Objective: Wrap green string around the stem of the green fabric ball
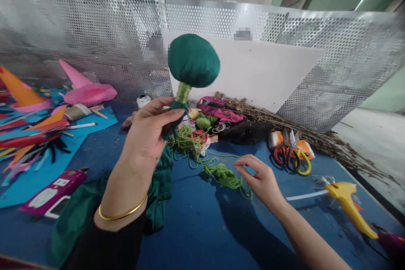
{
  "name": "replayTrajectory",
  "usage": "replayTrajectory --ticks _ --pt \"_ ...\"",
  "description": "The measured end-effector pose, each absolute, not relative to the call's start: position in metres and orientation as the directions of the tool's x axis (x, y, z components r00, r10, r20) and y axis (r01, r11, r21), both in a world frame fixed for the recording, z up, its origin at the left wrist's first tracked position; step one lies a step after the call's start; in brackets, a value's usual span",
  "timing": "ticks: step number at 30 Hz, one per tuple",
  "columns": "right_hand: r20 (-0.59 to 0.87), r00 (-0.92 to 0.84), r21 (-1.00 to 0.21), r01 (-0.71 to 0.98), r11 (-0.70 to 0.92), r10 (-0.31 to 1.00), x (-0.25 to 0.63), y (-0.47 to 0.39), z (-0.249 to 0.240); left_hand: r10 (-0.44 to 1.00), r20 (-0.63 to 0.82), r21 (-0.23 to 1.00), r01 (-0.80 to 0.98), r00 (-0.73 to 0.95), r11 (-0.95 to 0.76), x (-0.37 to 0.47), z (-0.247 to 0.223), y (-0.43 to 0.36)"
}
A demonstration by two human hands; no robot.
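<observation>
My left hand [148,135] is wrapped round the gathered neck of a dark green stuffed cloth ball [193,60], holding it upright. Light green yarn [182,93] is wound round the neck just above my fingers. Loose green cloth [163,173] hangs below my hand to the table. My right hand [257,175] is over the table at the right, thumb and forefinger curved close together. A strand of green yarn runs to its fingertips from the loose heap of yarn [223,175] beside it.
On the blue table [196,236] are scissors [289,152], a yellow glue gun [348,202], dried stalks [316,135], a purple case [53,192] and colourful felt pieces [34,135]. A perforated metal screen [110,29] and a white board [253,67] stand behind.
</observation>
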State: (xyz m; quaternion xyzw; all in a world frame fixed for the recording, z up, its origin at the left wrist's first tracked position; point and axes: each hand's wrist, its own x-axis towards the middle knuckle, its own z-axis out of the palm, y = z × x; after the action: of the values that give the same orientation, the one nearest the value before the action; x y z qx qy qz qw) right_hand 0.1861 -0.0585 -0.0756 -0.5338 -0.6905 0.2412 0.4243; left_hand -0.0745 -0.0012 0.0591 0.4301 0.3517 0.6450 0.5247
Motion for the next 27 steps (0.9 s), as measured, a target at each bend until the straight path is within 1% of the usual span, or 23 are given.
replayTrajectory --ticks 3,5,7,11,14,18,22,24,27 --pt "0.309 -0.225 -0.684 0.622 0.381 0.924 0.157 -0.059 -0.069 0.972 0.234 0.897 -0.378 -0.032 -0.229 -0.070 0.052 0.001" --pt "0.273 -0.253 -0.612 0.698 0.371 0.928 0.140 -0.057 -0.070 0.970 0.241 0.897 -0.375 -0.026 -0.233 -0.069 0.051 0.001" --pt "0.248 -0.237 -0.576 0.743 0.340 0.939 0.127 -0.052 -0.073 0.971 0.238 0.898 -0.374 -0.028 -0.231 -0.068 0.052 0.000" --pt "0.212 -0.164 -0.568 0.781 0.258 0.963 0.114 -0.039 -0.086 0.970 0.241 0.899 -0.375 -0.014 -0.229 -0.068 0.056 -0.003" --pt "0.188 -0.103 -0.608 0.769 0.198 0.977 0.113 -0.031 -0.095 0.969 0.248 0.895 -0.381 -0.012 -0.234 -0.071 0.057 -0.003" --pt "0.133 -0.033 -0.735 0.667 0.121 0.991 0.122 -0.030 -0.100 0.968 0.251 0.887 -0.393 -0.028 -0.242 -0.076 0.056 -0.001" --pt "0.061 0.008 -0.894 0.446 0.051 0.998 0.135 -0.037 -0.093 0.971 0.228 0.885 -0.402 -0.065 -0.235 -0.080 0.057 0.000" --pt "0.035 0.031 -0.948 0.317 0.023 0.999 0.141 -0.042 -0.086 0.979 0.203 0.894 -0.402 -0.031 -0.199 -0.081 0.058 0.000" --pt "0.015 0.087 -0.991 0.134 0.003 0.996 0.153 -0.047 -0.072 0.985 0.145 0.913 -0.396 0.091 -0.098 -0.079 0.055 0.003"
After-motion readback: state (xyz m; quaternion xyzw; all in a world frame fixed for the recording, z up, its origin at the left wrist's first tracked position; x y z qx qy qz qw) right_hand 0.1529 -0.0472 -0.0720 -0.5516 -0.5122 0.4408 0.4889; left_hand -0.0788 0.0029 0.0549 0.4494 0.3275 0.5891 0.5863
